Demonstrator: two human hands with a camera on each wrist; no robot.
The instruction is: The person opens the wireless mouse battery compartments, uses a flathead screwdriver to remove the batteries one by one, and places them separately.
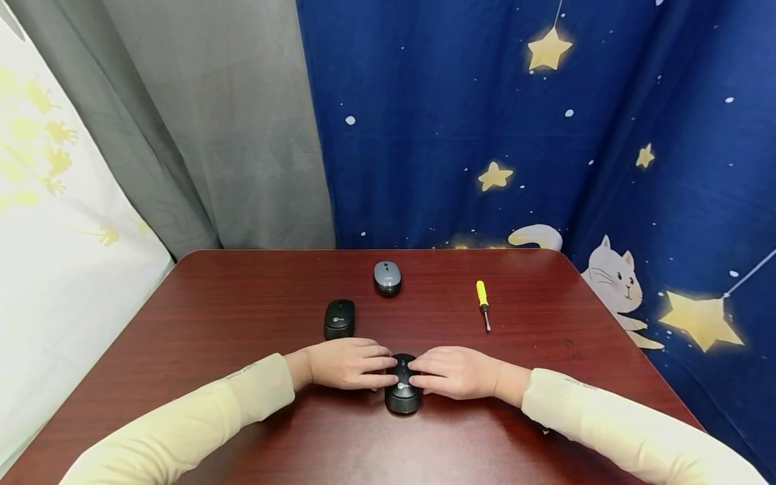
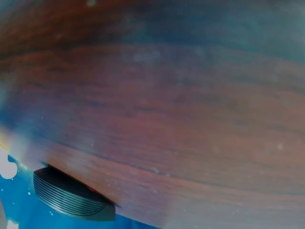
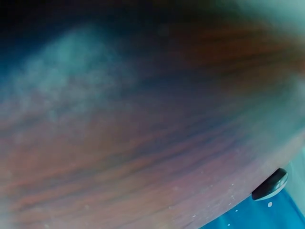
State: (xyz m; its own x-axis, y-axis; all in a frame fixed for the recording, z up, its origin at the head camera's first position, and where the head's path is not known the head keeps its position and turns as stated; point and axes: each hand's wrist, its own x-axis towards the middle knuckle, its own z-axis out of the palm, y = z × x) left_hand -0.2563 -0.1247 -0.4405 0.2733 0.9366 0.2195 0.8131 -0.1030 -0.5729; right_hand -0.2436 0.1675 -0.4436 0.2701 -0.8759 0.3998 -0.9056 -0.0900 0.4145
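Note:
In the head view, a black computer mouse (image 1: 403,402) lies near the middle of the table, its back end towards me. From its left side my left hand (image 1: 345,364) reaches in, straight fingers touching the mouse. Opposite it, my right hand (image 1: 457,372) lays its extended fingertips on the right side. Both thumbs are hidden. A second black mouse (image 1: 339,318) lies just behind the left hand. The left wrist view shows a black ribbed edge (image 2: 71,195) at the bottom left. A small glossy dark object (image 3: 270,184) appears in the blurred right wrist view.
Farther back on the reddish-brown table (image 1: 254,289) sits a grey-and-black mouse (image 1: 387,276). A yellow-handled screwdriver (image 1: 482,296) lies to the right. Behind the table's far edge hang a grey curtain (image 1: 242,121) and a blue star-patterned curtain (image 1: 424,135).

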